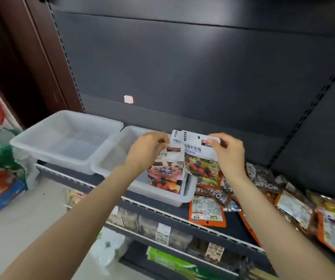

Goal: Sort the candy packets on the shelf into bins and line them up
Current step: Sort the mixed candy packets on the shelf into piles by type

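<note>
On dark shelf (219, 219): two bins (65, 138), loose packets (207, 213); floor perhaps tiled.

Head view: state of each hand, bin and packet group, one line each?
Left hand: pinching a packet top over the right bin.
Right hand: pinching the berry gummy packet, upright.
Left bin: on the shelf, no packets inside.
Right bin: holds upright packets at its right end.
Loose packets: lying flat, jumbled on the shelf.
</note>
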